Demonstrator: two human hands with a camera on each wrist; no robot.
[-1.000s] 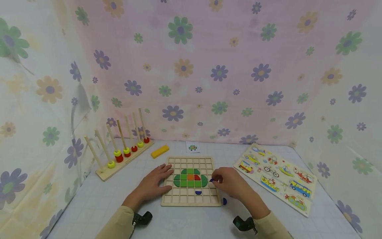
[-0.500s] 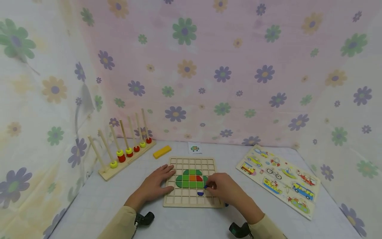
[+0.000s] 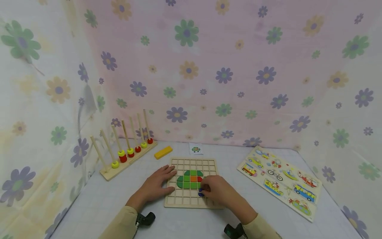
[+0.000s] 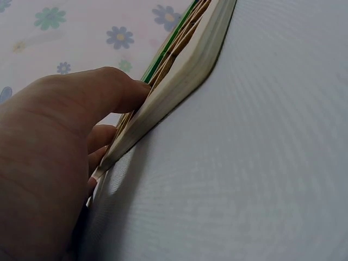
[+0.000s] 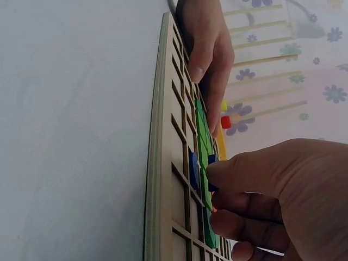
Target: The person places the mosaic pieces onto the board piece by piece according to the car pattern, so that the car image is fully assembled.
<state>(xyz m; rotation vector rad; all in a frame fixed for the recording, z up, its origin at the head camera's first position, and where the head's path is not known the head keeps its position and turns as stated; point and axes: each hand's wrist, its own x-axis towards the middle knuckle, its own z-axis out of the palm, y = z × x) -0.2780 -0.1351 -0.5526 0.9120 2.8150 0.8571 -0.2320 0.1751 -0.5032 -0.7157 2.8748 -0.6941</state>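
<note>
My right hand (image 3: 219, 191) pinches a small blue piece (image 5: 212, 159) between thumb and fingers, close over the wooden grid board (image 3: 176, 200). Right beside it, a blue half-round piece (image 5: 193, 170) sits in a cell of the board, partly covered by my fingers in the head view. Green tiles (image 3: 186, 184) form a rounded shape in the middle, with an orange tile (image 3: 193, 179) and a red tile (image 3: 199, 179) among them. My left hand (image 3: 158, 184) rests on the board's left edge, fingers extended, thumb (image 4: 128, 97) on the rim.
A picture card (image 3: 196, 149) lies behind the board, with a yellow block (image 3: 163, 152) to its left. A pegged rack (image 3: 125, 163) with red and yellow beads stands at the back left. On the right lies a picture puzzle board (image 3: 285, 191).
My right hand has carried the blue piece leftward from the board's right side to beside the half-round piece. My left hand stays on the edge; the head view has shifted slightly.
</note>
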